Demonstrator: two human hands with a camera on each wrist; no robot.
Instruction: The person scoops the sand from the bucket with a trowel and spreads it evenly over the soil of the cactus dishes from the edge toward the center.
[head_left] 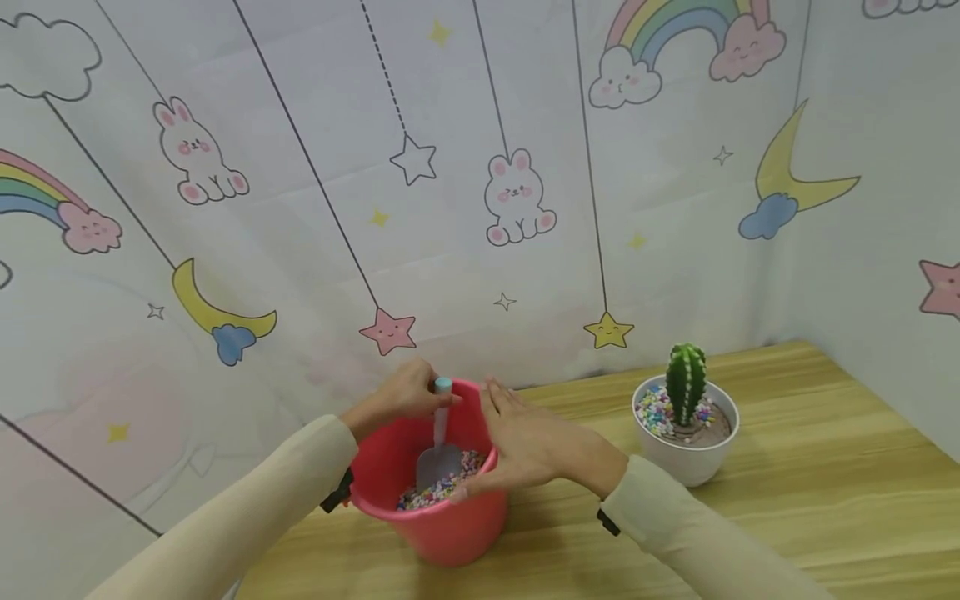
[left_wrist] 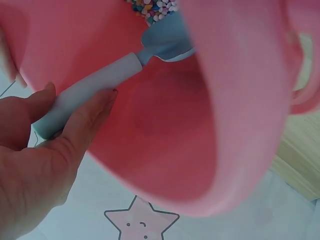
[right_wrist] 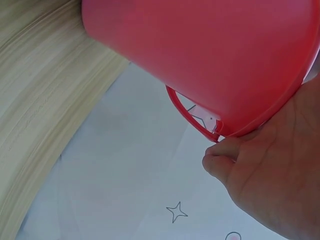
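Note:
A red bucket point(head_left: 427, 533) stands on the table, tilted, with multicoloured pebbles point(head_left: 431, 493) inside. My left hand point(head_left: 408, 390) grips the pale handle of a small shovel point(left_wrist: 100, 82); its blue-grey blade point(head_left: 437, 467) touches the pebbles. My right hand point(head_left: 528, 437) holds the bucket's right rim, its thumb toward the front and its fingers toward the back. In the right wrist view, its bent fingers point(right_wrist: 222, 157) lie by the rim, near a red loop on the bucket's side. To the right stands a white pot point(head_left: 686, 458) with a green cactus point(head_left: 686, 383).
Colourful pebbles point(head_left: 656, 410) and brown soil point(head_left: 708, 429) fill the pot's top. The wood-grain table point(head_left: 817, 467) extends right of the pot. Behind it hangs a pale cloth point(head_left: 450, 275) printed with stars, rabbits and moons.

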